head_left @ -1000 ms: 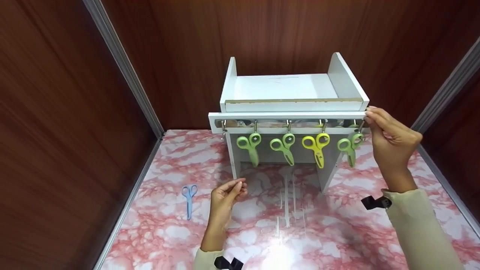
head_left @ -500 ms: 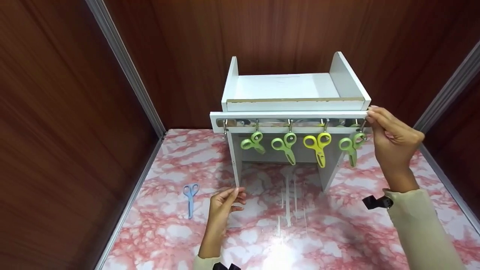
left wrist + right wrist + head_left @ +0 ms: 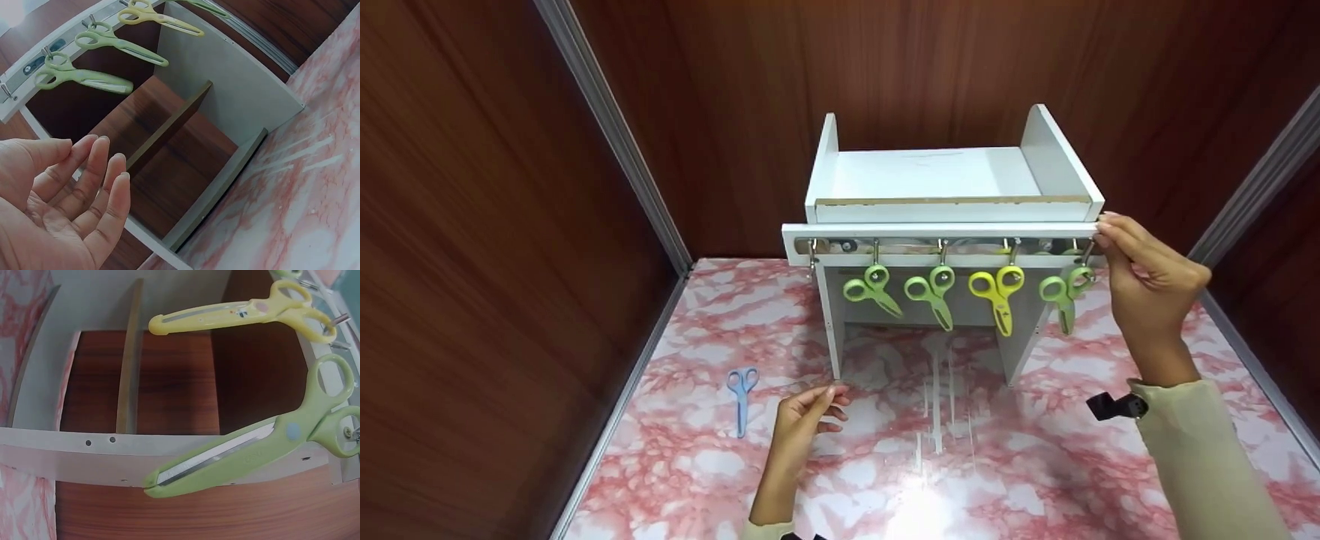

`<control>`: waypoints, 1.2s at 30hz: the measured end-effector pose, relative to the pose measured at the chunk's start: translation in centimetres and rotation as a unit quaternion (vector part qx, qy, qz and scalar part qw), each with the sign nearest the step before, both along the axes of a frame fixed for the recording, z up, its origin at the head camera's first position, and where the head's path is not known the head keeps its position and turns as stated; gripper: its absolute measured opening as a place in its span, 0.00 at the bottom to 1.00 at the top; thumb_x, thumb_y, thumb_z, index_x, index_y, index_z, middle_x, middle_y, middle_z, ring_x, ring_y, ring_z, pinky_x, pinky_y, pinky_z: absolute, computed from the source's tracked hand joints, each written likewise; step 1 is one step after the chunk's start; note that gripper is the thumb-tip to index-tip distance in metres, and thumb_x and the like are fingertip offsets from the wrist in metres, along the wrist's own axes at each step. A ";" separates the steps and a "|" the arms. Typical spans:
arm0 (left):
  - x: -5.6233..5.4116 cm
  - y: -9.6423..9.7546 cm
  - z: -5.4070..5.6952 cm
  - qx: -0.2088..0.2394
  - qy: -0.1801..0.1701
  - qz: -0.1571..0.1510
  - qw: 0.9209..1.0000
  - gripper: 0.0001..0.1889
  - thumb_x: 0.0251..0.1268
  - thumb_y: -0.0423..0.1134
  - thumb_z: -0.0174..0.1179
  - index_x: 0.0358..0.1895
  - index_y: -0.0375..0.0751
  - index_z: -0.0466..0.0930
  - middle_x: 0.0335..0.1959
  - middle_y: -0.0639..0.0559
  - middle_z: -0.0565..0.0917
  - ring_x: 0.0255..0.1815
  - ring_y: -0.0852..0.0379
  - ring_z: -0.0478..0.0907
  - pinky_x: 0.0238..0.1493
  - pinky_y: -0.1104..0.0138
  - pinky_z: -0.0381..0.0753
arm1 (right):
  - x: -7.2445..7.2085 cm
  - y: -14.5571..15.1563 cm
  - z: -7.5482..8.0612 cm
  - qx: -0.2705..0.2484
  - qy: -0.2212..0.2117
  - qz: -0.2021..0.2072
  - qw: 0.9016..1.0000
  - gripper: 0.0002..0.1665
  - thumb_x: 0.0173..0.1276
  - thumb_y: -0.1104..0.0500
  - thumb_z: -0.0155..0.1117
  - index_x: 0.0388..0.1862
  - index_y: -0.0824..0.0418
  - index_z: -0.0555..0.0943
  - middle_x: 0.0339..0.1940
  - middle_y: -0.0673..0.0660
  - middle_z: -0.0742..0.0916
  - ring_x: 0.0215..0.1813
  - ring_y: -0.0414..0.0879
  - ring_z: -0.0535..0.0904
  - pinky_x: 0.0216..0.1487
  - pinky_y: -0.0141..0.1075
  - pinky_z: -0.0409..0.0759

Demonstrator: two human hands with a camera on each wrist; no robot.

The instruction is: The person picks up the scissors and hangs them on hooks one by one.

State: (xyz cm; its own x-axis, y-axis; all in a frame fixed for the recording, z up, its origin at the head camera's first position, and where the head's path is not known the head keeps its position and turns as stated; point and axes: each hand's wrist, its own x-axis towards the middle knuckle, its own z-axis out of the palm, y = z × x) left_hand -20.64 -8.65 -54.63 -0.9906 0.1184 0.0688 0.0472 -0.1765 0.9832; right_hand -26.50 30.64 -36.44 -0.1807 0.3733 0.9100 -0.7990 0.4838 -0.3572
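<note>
My right hand [image 3: 1155, 289] pinches the right end of the white hook rail [image 3: 937, 228] on the front of a small white shelf unit [image 3: 1057, 161]. From its hooks hang three green pairs of scissors, the left one [image 3: 874, 291], the middle one [image 3: 934, 296] and the right one [image 3: 1065, 296], plus yellow scissors [image 3: 997, 296]. The left green pair tilts, its tip to the right. The leftmost hook [image 3: 812, 259] holds nothing. My left hand [image 3: 67, 208] is off the rail below it, fingers loosely bent and holding nothing. Blue scissors [image 3: 741, 401] lie on the table left of it.
The table [image 3: 697, 487] has a red and white marbled top with pale streaks [image 3: 936, 405] before the unit. Inside the unit runs a crossboard [image 3: 174, 126]. Dark wood panels [image 3: 735, 135] with metal edge strips [image 3: 615, 142] stand around the table.
My left hand has drawn down and away from the rail. The left green scissors swing on their hook, tip now to the right. My right hand stays at the rail's end.
</note>
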 end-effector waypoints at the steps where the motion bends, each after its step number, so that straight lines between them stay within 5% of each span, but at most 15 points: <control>1: 0.1 -0.1 -0.1 -0.001 -0.003 -0.001 1.000 0.18 0.78 0.39 0.57 0.53 0.24 0.82 0.40 0.40 0.87 0.36 0.50 0.85 0.34 0.65 0.90 | 0.0 0.0 -0.1 0.002 0.000 0.000 1.000 0.08 0.53 0.80 0.75 0.31 0.73 0.89 0.36 0.71 0.89 0.42 0.60 0.89 0.51 0.36 0.88; 9: 0.5 -0.9 -0.5 -0.048 0.008 0.010 0.999 0.15 0.78 0.40 0.58 0.51 0.29 0.85 0.40 0.39 0.87 0.37 0.46 0.84 0.42 0.47 0.89 | 0.0 0.2 -0.2 0.009 -0.006 -0.003 1.000 0.09 0.53 0.80 0.75 0.32 0.72 0.90 0.38 0.69 0.90 0.44 0.60 0.89 0.53 0.37 0.87; 20: 1.1 -1.3 -0.8 -0.131 0.024 0.050 0.990 0.14 0.75 0.39 0.61 0.52 0.32 0.86 0.42 0.41 0.88 0.38 0.44 0.85 0.37 0.61 0.89 | -0.1 0.2 -0.3 0.006 -0.009 -0.010 1.000 0.09 0.53 0.80 0.75 0.32 0.71 0.90 0.37 0.69 0.90 0.43 0.58 0.89 0.53 0.37 0.87; 30: 0.8 -2.8 -1.5 -0.249 0.070 0.115 0.959 0.09 0.73 0.39 0.64 0.50 0.46 0.89 0.46 0.47 0.88 0.39 0.54 0.85 0.41 0.65 0.88 | -0.2 0.4 -0.5 0.008 -0.004 -0.001 1.000 0.10 0.53 0.80 0.75 0.33 0.71 0.90 0.38 0.69 0.90 0.44 0.60 0.89 0.53 0.38 0.87; 36: 0.6 -3.6 -1.8 -0.298 0.083 0.131 0.942 0.09 0.72 0.38 0.64 0.50 0.46 0.89 0.44 0.50 0.88 0.38 0.55 0.84 0.40 0.67 0.86 | -0.3 0.5 -0.5 0.011 -0.005 -0.010 1.000 0.10 0.53 0.80 0.75 0.33 0.70 0.90 0.38 0.69 0.90 0.44 0.59 0.89 0.54 0.38 0.87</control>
